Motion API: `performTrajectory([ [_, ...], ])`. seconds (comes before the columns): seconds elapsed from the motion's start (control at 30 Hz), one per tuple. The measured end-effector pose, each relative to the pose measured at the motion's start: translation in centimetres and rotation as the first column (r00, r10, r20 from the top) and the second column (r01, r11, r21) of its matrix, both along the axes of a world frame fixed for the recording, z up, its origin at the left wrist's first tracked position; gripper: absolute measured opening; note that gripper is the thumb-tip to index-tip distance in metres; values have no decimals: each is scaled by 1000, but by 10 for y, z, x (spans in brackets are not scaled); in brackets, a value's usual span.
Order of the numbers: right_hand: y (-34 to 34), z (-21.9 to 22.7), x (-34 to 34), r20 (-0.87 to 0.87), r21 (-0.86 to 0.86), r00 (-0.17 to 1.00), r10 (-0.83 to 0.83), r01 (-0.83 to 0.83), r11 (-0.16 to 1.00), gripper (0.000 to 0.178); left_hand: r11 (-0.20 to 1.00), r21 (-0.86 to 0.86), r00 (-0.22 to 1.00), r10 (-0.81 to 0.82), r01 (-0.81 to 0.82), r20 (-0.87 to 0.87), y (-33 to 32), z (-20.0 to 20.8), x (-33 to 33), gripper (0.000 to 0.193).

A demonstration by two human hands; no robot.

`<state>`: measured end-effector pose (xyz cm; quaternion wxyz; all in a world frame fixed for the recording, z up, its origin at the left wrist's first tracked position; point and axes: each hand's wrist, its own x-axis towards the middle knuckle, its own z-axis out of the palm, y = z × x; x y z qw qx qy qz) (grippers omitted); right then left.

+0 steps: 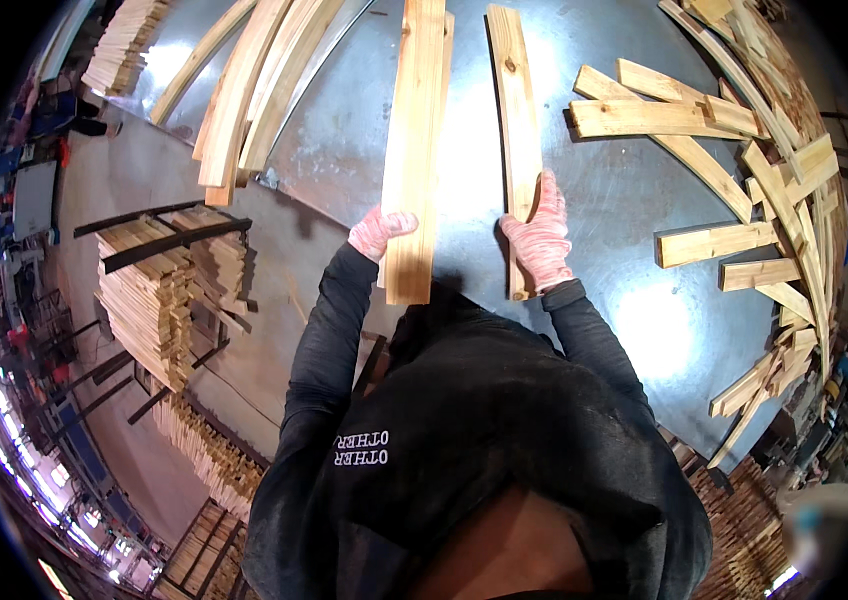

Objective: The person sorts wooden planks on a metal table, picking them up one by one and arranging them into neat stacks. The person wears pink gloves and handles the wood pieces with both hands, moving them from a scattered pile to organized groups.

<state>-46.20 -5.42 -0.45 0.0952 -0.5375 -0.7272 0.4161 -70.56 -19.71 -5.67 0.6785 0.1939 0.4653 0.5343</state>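
We've got wide plank [414,150] flat on metal surface [624,200], left hand [379,232] gripping its near left edge. Right hand [541,238] clasps narrow plank [516,130] alongside. Looks like aligning pair; next move likely needs squaring near ends. Loose offcuts [734,150] right, stacked boards [159,290] left.

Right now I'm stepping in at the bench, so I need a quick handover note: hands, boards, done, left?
Left hand, pink glove: grips the near end of the wide pale wooden board.
Right hand, pink glove: on the near end of the narrower knotty wooden slat.
Both lie lengthwise, apart, on the grey metal table.
Done: nothing joined.
Left: both boards in hand.
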Motion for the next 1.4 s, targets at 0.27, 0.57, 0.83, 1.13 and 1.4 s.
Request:
performTrajectory([
  [0.27,-30,9,-56,-676,-586,642,-361,-172,792,84,971,-125,776,83,-205,-625,35,-5,49,56],
  [0.57,15,9,-36,-154,-82,666,730,-745,662,54,863,-436,187,-399,-254,-898,54,85,57,89],
  [0.83,303,49,102,311,599,935,-171,-53,799,60,815,-428,63,-440,-391,-896,28,95,43,92],
  [1.13,489,20,164,363,665,851,-380,50,745,93,533,-691,-23,-799,-487,-600,29,94,27,109],
  [1.4,416,13,157,573,454,819,27,-345,821,65,976,165,183,191,-145,-964,261,98,29,81],
])
